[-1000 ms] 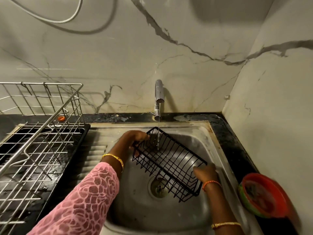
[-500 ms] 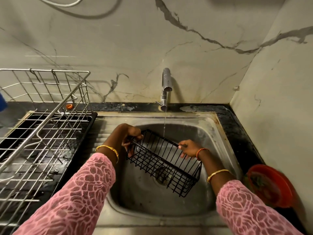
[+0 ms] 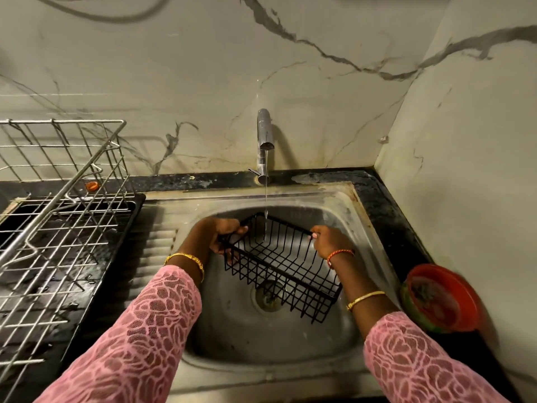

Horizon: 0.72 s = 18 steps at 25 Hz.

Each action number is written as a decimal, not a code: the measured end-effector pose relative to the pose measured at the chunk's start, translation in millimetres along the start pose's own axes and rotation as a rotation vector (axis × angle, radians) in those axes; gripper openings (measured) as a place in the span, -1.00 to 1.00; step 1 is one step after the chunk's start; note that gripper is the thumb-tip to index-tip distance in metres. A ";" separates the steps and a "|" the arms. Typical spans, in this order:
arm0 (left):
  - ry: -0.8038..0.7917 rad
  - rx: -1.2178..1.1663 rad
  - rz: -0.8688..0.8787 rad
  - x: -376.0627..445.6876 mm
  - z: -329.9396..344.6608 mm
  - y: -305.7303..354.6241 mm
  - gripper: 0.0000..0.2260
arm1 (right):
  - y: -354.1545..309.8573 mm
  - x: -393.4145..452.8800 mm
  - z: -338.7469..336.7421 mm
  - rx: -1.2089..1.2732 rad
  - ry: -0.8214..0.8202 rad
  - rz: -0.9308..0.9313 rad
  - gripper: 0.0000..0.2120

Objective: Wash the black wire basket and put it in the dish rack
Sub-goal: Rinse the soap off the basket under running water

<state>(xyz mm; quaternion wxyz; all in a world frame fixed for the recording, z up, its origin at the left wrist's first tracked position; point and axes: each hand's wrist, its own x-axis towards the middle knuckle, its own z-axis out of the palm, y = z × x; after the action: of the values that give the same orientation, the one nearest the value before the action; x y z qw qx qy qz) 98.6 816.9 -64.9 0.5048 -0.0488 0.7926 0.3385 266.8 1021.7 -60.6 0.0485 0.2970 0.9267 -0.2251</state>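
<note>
We see a dim, warm-toned scene, lit from above and behind us. The tap (image 3: 265,141) throws a soft shadow rightward onto the wall, and highlights glint in the sink (image 3: 334,205) beyond both hands. Straight lines bow at the edges (wide-angle lens). The red bowl (image 3: 441,298), right of the right hand (image 3: 328,241), is smeared.

Black countertop (image 3: 386,205) carries steel sink (image 3: 328,199), dish rack (image 3: 58,228), red bowl (image 3: 441,301).
</note>
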 end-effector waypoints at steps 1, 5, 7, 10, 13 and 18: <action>0.018 0.006 0.015 3.0 2.9 2.6 -0.69 | 2.1 -1.8 -2.5 -0.024 0.024 0.007 -0.70; 0.033 0.032 0.055 3.8 7.8 14.0 -0.64 | 6.5 -6.7 -9.1 -0.075 0.089 0.016 -0.74; 0.031 0.024 0.047 1.4 7.9 16.7 -0.64 | 6.3 -8.5 -11.6 -0.063 0.073 0.020 -0.75; 0.017 -0.030 0.039 4.6 7.1 15.9 -0.59 | 2.8 -9.3 -18.0 -0.032 0.065 0.051 -0.73; -0.011 -0.089 0.018 11.6 6.7 13.6 -0.58 | -1.5 -7.8 -19.5 -0.003 0.109 0.084 -0.72; 0.021 -0.098 0.048 -0.2 4.5 14.0 -0.62 | -9.9 -8.2 -16.6 0.040 0.152 0.089 -0.74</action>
<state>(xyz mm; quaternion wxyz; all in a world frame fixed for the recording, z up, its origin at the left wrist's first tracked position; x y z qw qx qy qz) 96.2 830.3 -59.1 0.4853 -0.0581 0.7811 0.3885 268.6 1017.6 -40.1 -0.0180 0.3549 0.9089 -0.2182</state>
